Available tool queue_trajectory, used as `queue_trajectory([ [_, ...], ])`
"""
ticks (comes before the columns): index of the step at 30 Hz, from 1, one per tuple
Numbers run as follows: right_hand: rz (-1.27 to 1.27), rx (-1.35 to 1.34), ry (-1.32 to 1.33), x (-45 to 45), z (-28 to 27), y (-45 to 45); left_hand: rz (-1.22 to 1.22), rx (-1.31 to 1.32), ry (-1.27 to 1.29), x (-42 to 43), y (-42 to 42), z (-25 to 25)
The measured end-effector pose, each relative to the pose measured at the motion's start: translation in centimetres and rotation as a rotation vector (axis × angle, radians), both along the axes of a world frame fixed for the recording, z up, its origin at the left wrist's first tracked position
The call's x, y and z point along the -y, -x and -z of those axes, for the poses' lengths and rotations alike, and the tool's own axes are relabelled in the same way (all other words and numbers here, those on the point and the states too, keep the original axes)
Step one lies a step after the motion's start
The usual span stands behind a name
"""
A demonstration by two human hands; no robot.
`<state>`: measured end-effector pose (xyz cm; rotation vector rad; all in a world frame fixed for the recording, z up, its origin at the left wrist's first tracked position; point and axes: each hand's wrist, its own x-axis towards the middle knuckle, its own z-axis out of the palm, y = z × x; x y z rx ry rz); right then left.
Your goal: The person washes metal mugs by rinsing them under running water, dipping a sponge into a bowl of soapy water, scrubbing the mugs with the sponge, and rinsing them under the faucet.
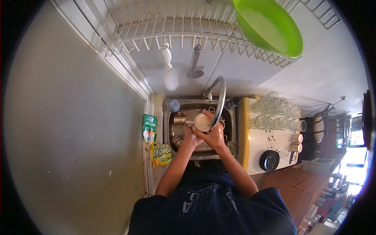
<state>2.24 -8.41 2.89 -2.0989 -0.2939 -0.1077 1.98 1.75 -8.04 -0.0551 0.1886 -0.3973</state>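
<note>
Over the metal sink [200, 147], a pale cup [202, 122] is held beneath the curved faucet [222, 94]. My right hand [213, 135] wraps round the cup's right side, its fingers partly behind the faucet. On the cup's lower left, near the handle, my left hand [192, 136] is closed on it. Stacked cups [179, 119] lie in the sink at the left, and more cups sit below them and to the right, partly hidden by my hands.
Left of the sink are a green packet [149, 127] and a yellow packet [160, 154]. Glasses [274, 122] and a black round stack [269, 160] stand on the right counter. Above hang a white brush [169, 74] and a rack [176, 35] holding a green bowl [270, 27].
</note>
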Motion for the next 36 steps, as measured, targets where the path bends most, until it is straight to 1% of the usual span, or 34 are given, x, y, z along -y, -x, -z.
queue_trajectory([
  [2,0.070,-0.155,-0.160,-0.2,0.5,-0.2,0.057,-0.302,-0.267,-0.9,-0.5,-2.7],
  [3,0.116,-0.269,-0.249,-0.2,0.1,0.1,0.061,-0.302,-0.275,-1.2,-0.4,-2.9],
  [4,0.121,-0.269,-0.257,-0.2,1.1,-0.1,0.078,-0.223,-0.514,-1.4,-0.2,-3.0],
  [5,0.192,-0.389,-0.592,0.1,3.1,-0.3,0.095,-0.139,-0.752,-1.6,0.0,-3.0],
  [6,0.261,-0.507,-0.930,0.3,4.6,-0.4,0.102,-0.141,-0.761,-1.7,-0.2,-3.9],
  [7,0.311,-0.568,-1.043,0.1,4.4,-0.3,0.163,-0.142,-0.887,-1.7,-0.7,-5.3],
  [8,0.318,-0.568,-1.054,0.2,4.1,0.1,0.225,-0.138,-1.013,-1.5,-0.8,-6.1],
  [9,0.321,-0.718,-1.144,0.4,3.8,0.5,0.045,-0.088,-1.186,-0.9,-0.1,-5.5],
  [10,0.322,-0.869,-1.232,0.7,3.3,0.9,0.055,-0.083,-1.192,-1.1,0.0,-6.2],
  [11,0.354,-0.890,-1.190,0.8,4.9,0.8,0.149,0.013,-1.286,-1.4,-0.2,-7.0],
  [12,0.362,-0.886,-1.198,1.3,5.4,1.1,0.244,0.112,-1.376,-1.5,-0.4,-7.6],
  [13,0.345,-0.936,-1.134,1.3,4.0,1.2,0.254,0.118,-1.379,-1.7,-0.7,-7.1],
  [14,0.329,-0.985,-1.071,1.3,3.2,1.4,0.167,0.291,-1.520,-1.9,-0.9,-6.3],
  [15,0.338,-0.980,-1.084,1.6,3.1,1.4,0.074,0.473,-1.653,-1.9,-1.0,-5.5],
  [16,0.320,-1.043,-1.073,2.0,3.0,1.4,0.089,0.486,-1.656,-1.8,-0.8,-5.4],
  [17,0.299,-1.101,-1.063,2.3,2.8,1.4,0.025,0.425,-1.641,-1.6,-0.7,-5.4],
  [18,0.306,-1.089,-1.083,2.8,2.6,1.3,-0.040,0.367,-1.625,-1.5,-0.7,-5.4],
  [19,0.246,-1.189,-1.124,3.3,2.1,1.3,0.037,0.350,-1.504,-1.8,-0.9,-5.6],
  [20,0.183,-1.289,-1.161,3.6,1.9,1.5,0.050,0.367,-1.508,-2.0,-0.8,-5.7],
  [21,0.140,-1.328,-1.280,3.7,2.9,1.5,0.077,0.347,-1.462,-2.1,-0.7,-5.8],
  [23,0.131,-1.335,-1.297,3.6,3.4,1.6,0.097,0.290,-1.361,-2.0,-0.9,-6.1],
  [24,0.114,-1.355,-1.299,3.5,3.6,1.5,0.102,0.303,-1.365,-2.1,-1.1,-6.3],
  [25,0.215,-1.359,-1.217,3.0,1.6,1.4,0.131,0.241,-1.340,-2.3,-1.1,-7.2],
  [26,0.214,-1.353,-1.225,2.8,1.5,1.3,0.159,0.175,-1.314,-2.5,-1.1,-7.8],
  [27,0.197,-1.321,-1.227,2.7,1.6,1.3,0.143,0.240,-1.305,-2.6,-1.1,-7.9],
  [28,0.178,-1.289,-1.226,2.5,1.5,1.2,0.142,0.243,-1.308,-2.5,-1.0,-8.1],
  [30,0.181,-1.269,-1.185,2.3,1.2,1.2,0.086,0.213,-1.224,-2.5,-0.9,-8.5],
  [32,0.214,-0.941,-0.839,1.9,1.2,1.3,0.119,0.235,-1.225,-2.6,-0.4,-8.9],
  [33,0.229,-0.776,-0.665,1.8,1.2,1.4,0.173,0.144,-1.137,-2.6,0.1,-9.1],
  [34,0.232,-0.777,-0.665,1.8,1.2,1.4,0.225,0.054,-1.047,-2.6,0.6,-9.5],
  [35,0.176,-0.640,-0.508,1.8,1.2,1.3,0.204,-0.018,-0.940,-2.9,0.4,-7.6],
  [36,0.120,-0.503,-0.351,1.8,1.2,1.2,0.207,-0.020,-0.938,-3.5,0.5,-5.8],
])
